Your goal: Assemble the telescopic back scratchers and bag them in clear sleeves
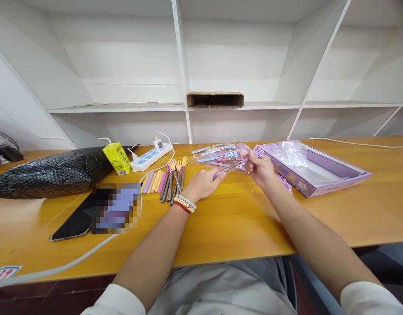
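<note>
Between my two hands is a thin metal rod point(233, 166) with a purple handle end and a purple hand-shaped head point(258, 151). My left hand point(204, 183), with beaded bracelets at the wrist, is closed on the handle end. My right hand point(261, 169) pinches the rod near the head. Behind them lies a clear plastic bag point(217, 154) with blue and pink pieces. Left of my left hand, several metal rods point(170, 188) with yellow and pink hand-shaped heads lie beside a row of purple, yellow and pink tubes point(153, 181).
An open purple box point(336, 186) with clear plastic inside stands at the right. At the left are a black wrapped package point(57, 173), a yellow drink carton point(117, 158), a power strip point(151, 157) and a dark phone point(73, 216). A white cable point(86, 256) crosses the front left.
</note>
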`<state>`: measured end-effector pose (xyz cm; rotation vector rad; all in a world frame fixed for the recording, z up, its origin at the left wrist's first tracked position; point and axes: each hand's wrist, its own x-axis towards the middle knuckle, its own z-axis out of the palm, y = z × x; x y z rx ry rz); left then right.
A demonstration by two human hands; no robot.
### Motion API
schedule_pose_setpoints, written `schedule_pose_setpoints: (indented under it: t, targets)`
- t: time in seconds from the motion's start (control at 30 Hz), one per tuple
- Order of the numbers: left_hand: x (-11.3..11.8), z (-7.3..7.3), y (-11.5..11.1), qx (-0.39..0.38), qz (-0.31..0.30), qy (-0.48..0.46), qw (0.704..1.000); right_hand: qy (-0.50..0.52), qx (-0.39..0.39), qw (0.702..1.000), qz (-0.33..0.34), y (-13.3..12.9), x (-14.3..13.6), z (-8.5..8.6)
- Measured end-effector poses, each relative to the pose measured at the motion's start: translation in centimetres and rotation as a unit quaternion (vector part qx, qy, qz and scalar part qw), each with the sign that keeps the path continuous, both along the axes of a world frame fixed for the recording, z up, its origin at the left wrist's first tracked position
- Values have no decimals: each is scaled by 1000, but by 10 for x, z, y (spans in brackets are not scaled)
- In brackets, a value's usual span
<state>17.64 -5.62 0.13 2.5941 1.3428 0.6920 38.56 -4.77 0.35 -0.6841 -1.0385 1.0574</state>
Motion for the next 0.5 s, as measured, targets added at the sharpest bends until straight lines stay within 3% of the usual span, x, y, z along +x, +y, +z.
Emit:
schedule_pose_setpoints:
  t: [0.27, 0.5]
  targets:
    - [-30, 5, 15, 47, 62, 71, 994, 166, 38, 975, -140, 1, 66, 30]
    - [-46, 11, 22, 77, 93, 94, 988, 281, 44, 930, -232, -2, 119, 36]
